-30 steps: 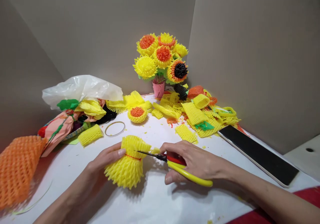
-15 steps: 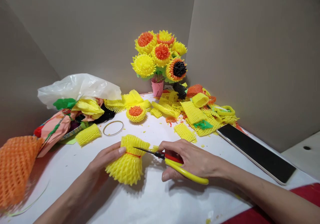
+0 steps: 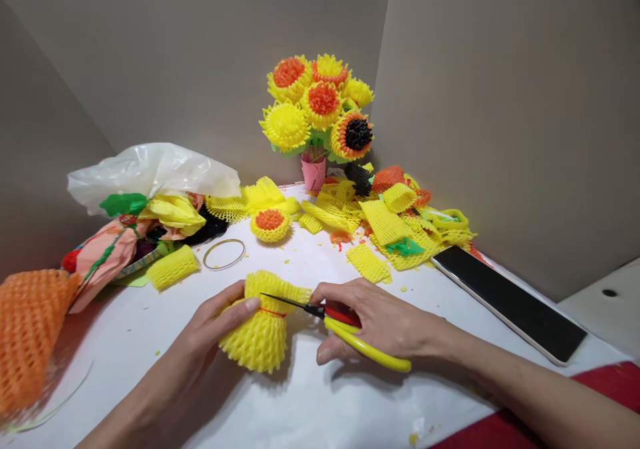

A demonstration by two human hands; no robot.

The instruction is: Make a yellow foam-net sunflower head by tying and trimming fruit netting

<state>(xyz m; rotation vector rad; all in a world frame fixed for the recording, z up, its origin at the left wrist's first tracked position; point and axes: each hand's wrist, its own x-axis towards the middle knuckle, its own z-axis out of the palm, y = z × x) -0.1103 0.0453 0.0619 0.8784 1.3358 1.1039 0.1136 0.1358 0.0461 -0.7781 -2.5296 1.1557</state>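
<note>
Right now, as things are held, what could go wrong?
The red-and-yellow-handled, black-bladed scissors point close by the bare left hand, so a slip might nick its thumb. They appear just above the thin red tie gathering the yellow foam-mesh bundle, so a stray snip could perhaps sever it.

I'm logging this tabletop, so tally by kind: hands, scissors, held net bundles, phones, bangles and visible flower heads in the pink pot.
Left hand, right hand: 2
Scissors: 1
Held yellow net bundle: 1
Phone: 1
Bangle: 1
Visible potted flower heads: 6
Total: 12
</note>
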